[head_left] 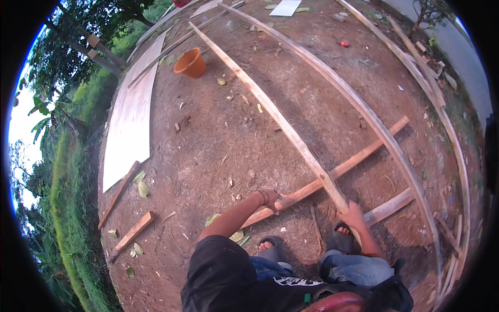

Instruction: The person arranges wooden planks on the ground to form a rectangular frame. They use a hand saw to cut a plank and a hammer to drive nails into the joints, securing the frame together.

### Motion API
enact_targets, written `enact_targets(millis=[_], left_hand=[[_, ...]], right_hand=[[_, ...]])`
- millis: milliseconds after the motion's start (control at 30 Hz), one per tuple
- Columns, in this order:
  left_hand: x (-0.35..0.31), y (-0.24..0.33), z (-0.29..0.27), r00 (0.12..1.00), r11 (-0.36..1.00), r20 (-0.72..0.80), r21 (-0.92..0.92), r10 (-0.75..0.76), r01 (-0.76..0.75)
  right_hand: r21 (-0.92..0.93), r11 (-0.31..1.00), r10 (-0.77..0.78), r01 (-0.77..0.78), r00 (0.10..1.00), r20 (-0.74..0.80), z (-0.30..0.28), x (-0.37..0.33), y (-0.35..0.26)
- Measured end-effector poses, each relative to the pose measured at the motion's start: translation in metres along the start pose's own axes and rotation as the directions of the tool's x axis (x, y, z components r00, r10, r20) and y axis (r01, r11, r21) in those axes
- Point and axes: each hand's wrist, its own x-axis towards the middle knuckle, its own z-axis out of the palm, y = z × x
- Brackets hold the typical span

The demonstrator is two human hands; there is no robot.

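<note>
Where the timber lies: bare brown ground (223, 140), open and uneven.
Pale sheet (130, 125): flat at the left, well apart from both hands.
Right-hand beam (364, 107): long, crossing over the crosspiece (358, 155) near its far end.
Middle beam (281, 121): running away from the person, across the top of that same crosspiece, its near part beside the right sandal (341, 241).
Short board (390, 206): between the right hand (354, 215) and the right-hand beam.
Orange bucket (191, 63): well ahead, left of the middle beam.
Right hand: gripping the middle beam's near part.
Left hand (273, 200): at the crosspiece's left part; I cannot tell whether its fingers close around it.
</note>
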Motion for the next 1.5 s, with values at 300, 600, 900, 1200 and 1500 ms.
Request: enact_targets(millis=[300,600,900,1200,1500], left_hand=[[0.02,0.005,-0.007,0.997,1.0,0.078,-0.027,0.006,-0.004],[-0.016,0.067,-0.037,0.989,0.996,0.142,0.083,-0.033,0.022],[0.019,0.01,-0.023,0.996,0.999,0.084,0.043,0.027,-0.031],[-0.013,0.04,0.002,0.99,0.988,-0.032,0.072,-0.135,0.137],[-0.025,0.058,0.0,0.957,0.978,-0.203,-0.011,-0.207,0.21]], right_hand=[[0.032,0.974,0.218,-0.224,0.967,0.128,-0.032,0.003,-0.004],[-0.01,0.998,0.064,-0.065,0.994,-0.086,-0.015,-0.035,0.027],[-0.018,0.993,0.116,-0.116,0.993,-0.006,-0.032,-0.001,-0.008],[0.057,0.998,-0.017,0.018,1.0,-0.017,-0.009,-0.01,-0.005],[-0.058,0.998,-0.034,0.033,0.999,-0.02,-0.077,-0.028,0.0]])
